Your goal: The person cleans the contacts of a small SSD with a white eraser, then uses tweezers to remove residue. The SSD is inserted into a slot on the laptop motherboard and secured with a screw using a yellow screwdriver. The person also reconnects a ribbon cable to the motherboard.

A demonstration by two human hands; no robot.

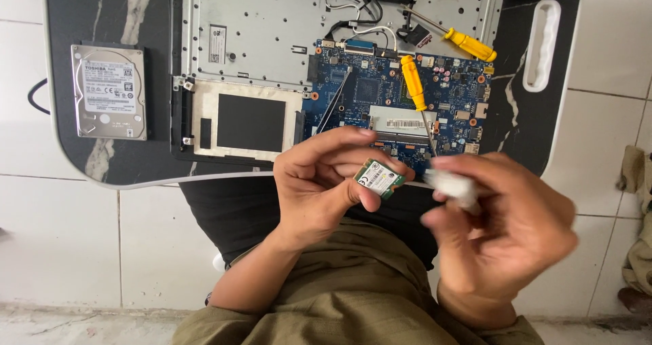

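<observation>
My left hand (319,185) pinches a small green circuit card (377,178) with a white label between thumb and fingers, above my lap. My right hand (499,226) is blurred and grips a small white object (454,184) just right of the card, close to its edge. Behind both hands lies an opened laptop (272,39) with its blue motherboard (367,90) exposed. A yellow-handled screwdriver (414,83) rests on the board, its tip pointing toward my hands. A second yellow screwdriver (468,44) lies at the board's upper right.
A silver hard drive (109,92) sits on the dark marbled table (88,161) to the left. Thin metal tweezers (333,100) lie on the motherboard. A white handle cutout (541,43) is at the table's right edge. White tiled floor surrounds; cloth lies far right (635,175).
</observation>
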